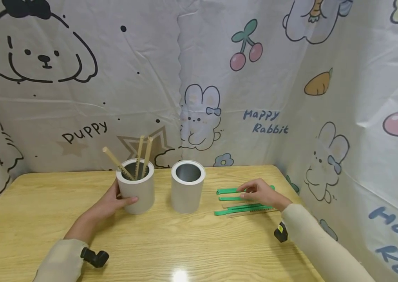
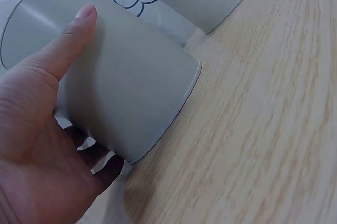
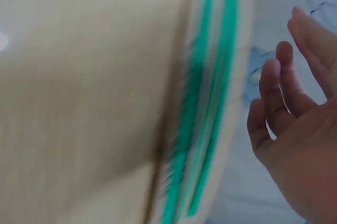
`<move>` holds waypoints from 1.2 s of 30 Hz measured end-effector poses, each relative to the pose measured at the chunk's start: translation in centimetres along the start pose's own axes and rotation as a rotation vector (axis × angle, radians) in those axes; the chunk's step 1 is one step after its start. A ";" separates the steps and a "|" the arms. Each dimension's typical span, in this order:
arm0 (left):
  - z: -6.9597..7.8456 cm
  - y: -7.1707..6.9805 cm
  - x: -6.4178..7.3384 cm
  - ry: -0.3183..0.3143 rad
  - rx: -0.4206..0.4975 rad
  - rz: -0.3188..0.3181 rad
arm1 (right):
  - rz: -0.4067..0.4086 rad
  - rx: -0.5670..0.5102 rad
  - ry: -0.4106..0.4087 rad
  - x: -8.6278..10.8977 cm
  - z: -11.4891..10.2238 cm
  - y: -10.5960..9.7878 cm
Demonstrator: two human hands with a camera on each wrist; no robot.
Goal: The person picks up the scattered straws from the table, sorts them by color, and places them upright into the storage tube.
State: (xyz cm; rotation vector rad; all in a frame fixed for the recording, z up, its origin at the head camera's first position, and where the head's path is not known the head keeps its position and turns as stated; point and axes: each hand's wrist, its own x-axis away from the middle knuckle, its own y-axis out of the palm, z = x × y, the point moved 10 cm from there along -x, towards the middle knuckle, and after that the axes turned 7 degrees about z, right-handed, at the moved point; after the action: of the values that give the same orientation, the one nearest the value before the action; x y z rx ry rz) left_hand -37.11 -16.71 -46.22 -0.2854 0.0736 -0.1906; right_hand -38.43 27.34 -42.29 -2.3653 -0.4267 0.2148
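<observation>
My left hand (image 1: 104, 204) grips the side of a pale grey cylindrical cup (image 1: 142, 197), thumb across its front. In the left wrist view the cup (image 2: 131, 71) stands on the table, and the other fingers go behind it. Several thin tan sticks (image 1: 116, 163) lean inside the cup, their upper ends above the rim. My right hand (image 1: 263, 195) is over several long green strips (image 1: 226, 191) and tan sticks lying side by side on the table. In the right wrist view its fingers (image 3: 274, 90) are loosely bent, with nothing seen held; the strips are blurred.
A second pale grey cup (image 1: 186, 199) stands upright between the first cup and the strips; no sticks show in it. The wooden table (image 1: 156, 246) meets a printed cloth (image 1: 142, 98) at the back and right. Black wrist cameras (image 1: 94, 257) sit on both sleeves.
</observation>
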 end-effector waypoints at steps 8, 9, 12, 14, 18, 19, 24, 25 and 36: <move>-0.1 0.0 0.2 -0.006 0.010 0.002 | 0.036 0.086 0.011 0.4 4.2 -0.3; -0.1 0.0 0.3 -0.005 0.013 0.003 | 0.040 0.101 0.025 0.3 4.6 -0.3; -0.2 0.0 0.4 0.004 0.016 0.005 | 0.038 0.140 0.028 0.4 4.9 -0.1; -0.1 0.0 0.4 0.004 0.015 0.007 | 0.036 0.163 0.010 0.4 4.7 -0.1; 0.0 -0.1 0.4 -0.006 0.026 0.010 | 0.025 0.184 -0.019 0.3 4.0 0.1; 0.0 -0.1 0.3 -0.008 0.028 0.010 | 0.023 0.187 -0.018 0.3 3.9 0.1; 0.0 0.0 0.0 -0.012 0.030 0.006 | 0.062 0.128 -0.006 0.2 2.8 -1.0; 0.0 0.1 -0.1 -0.015 0.029 0.004 | 0.081 0.103 0.005 0.2 2.5 -1.4; -0.4 -0.2 -0.1 -0.029 0.025 0.014 | 0.318 -0.636 0.059 -2.8 -7.3 -4.7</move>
State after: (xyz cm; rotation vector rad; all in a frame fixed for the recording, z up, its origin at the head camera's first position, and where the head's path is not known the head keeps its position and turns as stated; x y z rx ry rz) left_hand -37.25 -16.97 -46.51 -0.2624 0.0446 -0.1730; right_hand -40.25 25.05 -33.63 -3.0543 -0.0855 0.1696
